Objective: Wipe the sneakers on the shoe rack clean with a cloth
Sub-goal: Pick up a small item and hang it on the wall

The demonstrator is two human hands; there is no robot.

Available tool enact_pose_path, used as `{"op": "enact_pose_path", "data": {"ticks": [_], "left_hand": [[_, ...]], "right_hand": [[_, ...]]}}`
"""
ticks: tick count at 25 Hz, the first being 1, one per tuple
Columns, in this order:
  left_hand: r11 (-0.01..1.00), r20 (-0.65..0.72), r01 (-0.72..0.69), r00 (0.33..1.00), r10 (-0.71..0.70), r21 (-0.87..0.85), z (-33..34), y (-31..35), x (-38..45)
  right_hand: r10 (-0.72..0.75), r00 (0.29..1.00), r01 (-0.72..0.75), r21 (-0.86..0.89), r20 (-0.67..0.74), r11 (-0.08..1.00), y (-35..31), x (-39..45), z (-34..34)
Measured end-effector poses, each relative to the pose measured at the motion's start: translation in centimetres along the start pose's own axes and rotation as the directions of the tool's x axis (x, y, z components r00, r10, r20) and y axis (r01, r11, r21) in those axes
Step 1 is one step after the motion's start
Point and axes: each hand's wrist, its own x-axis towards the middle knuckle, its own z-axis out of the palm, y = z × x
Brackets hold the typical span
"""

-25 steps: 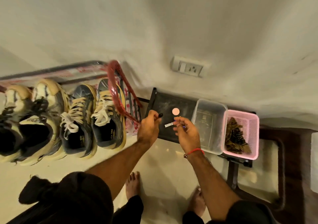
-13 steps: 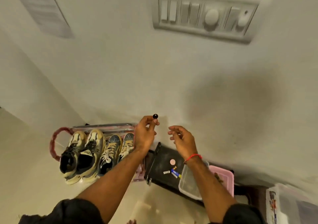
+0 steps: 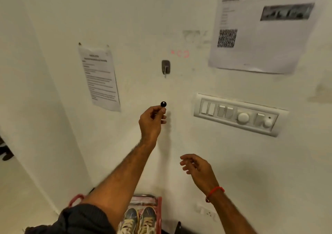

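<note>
L hand, frame ctr: grip pinches small black knob near wall hook. R hand: loose, holds nothing. Sneakers at bottom edge, on shoe rack. No cloth visible. Risk: knob slips from the thin pinch, drops onto sneakers.

No legible text on wall papers
</note>
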Motion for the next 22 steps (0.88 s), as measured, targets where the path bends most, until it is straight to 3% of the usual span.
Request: {"op": "enact_pose_path", "data": {"ticks": [7,16,22], "left_hand": [[0.969,0.028,-0.030,0.999,0.038,-0.245,1.7,4.4,8.0],[0.926,0.054,-0.027,0.997,0.051,-0.377,1.9,4.8,10.2],[0.960,0.089,-0.038,0.994,0.065,-0.278,2.0,4.9,9.9]], "right_hand": [[-0.061,0.996,0.061,-0.001,-0.059,0.998,-2.4,3.0,1.8],[-0.067,0.989,0.060,-0.058,-0.130,0.996,-1.8,5.3,3.0],[-0.153,0.949,0.158,-0.004,-0.276,0.987,-3.5,6.0,2.9]]}}
